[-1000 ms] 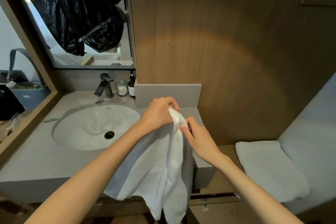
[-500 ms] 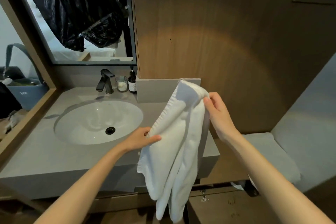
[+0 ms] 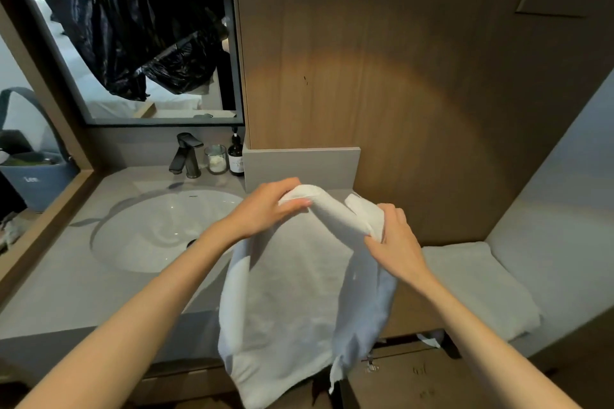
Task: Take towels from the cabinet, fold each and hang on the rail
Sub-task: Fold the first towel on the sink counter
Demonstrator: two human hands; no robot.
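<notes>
Head view
Change in towel [image 3: 299, 292]: half a second ago bunched narrow and hung from one high corner; now spread wider, top edge stretched between both hands.
Change in left hand [image 3: 265, 209]: earlier low on a side edge of the cloth; now up at the top edge, level with the sink's [image 3: 149, 232] far rim.
Change in right hand [image 3: 395, 242]: earlier raised higher and farther back; now lower and closer in, right of the sink.
Towel, material and place: white terry, soft and nubbly, rolled into a thick ridge along the top; hanging in loose folds just right of the sink, draped down past the countertop's [image 3: 66, 292] front edge.
Sink: oval basin, glossy white, dark drain partly hidden behind the left forearm.
Countertop: matt grey, smooth, flat, surrounding the sink.
Faucet [image 3: 186, 154]: dark angular metal, behind the sink.
Glass jar [image 3: 216, 159] and dark bottle [image 3: 236, 154]: side by side behind the sink, toward its right rear.
Upstand [image 3: 299, 164]: plain grey slab, upright, right of the sink's rear.
Wood panel [image 3: 398, 93]: brown, fine vertical grain, lit by a warm arc, above and right of the sink.
Folded towel [image 3: 475, 285]: white, thick, flat rectangle, well to the right of the sink.
Black plastic sheet [image 3: 133, 16]: crinkled, glossy, hanging above the sink over the mirror [image 3: 149, 103].
Left hand, pose: palm down, fingers curled over the rolled top edge, gripping it.
Right hand, pose: back of hand toward the camera, fingers closed round the bunched right end of the top edge.
</notes>
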